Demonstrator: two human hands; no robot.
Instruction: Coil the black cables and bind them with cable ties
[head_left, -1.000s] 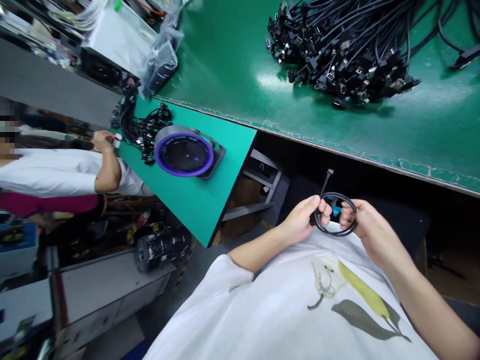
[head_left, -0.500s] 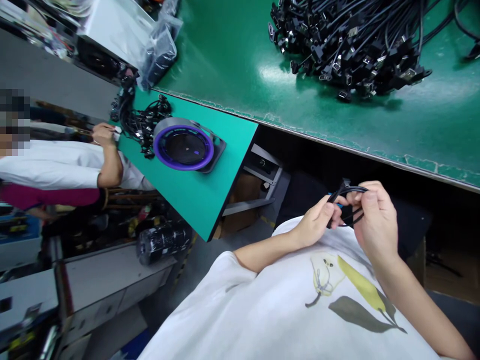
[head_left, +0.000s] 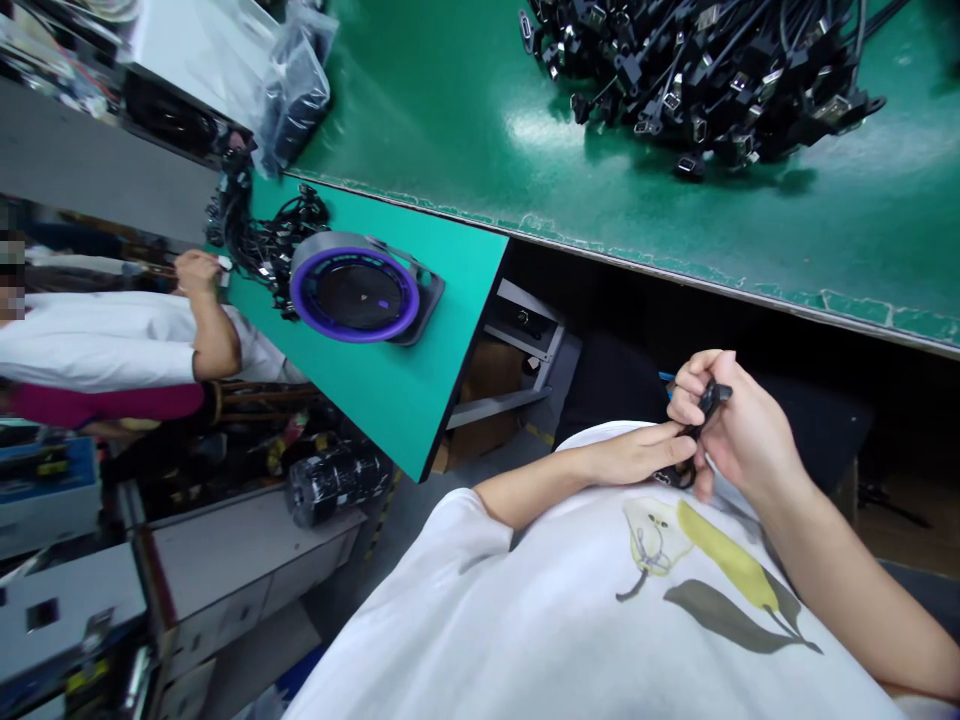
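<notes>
Since a second ago, both hands have drawn in closer to the white shirt (head_left: 570,620), and the black cable's wide loop has collapsed into a tight bundle between them. At far left, a co-worker's hand (head_left: 196,270) touches a tangle of black cables (head_left: 259,240) on the teal side table (head_left: 405,390), just beside a round grey device with a purple ring (head_left: 354,290). Further right, the left hand (head_left: 637,455) lies flat and mostly open, fingertips pressed against the coiled black cable (head_left: 694,430) just below the workbench edge. The right hand (head_left: 731,425) is curled shut around that cable, with a connector end poking out past the thumb. Above, on the green workbench (head_left: 465,130), a heap of black connector cables (head_left: 697,70) lies well apart from the hands.
</notes>
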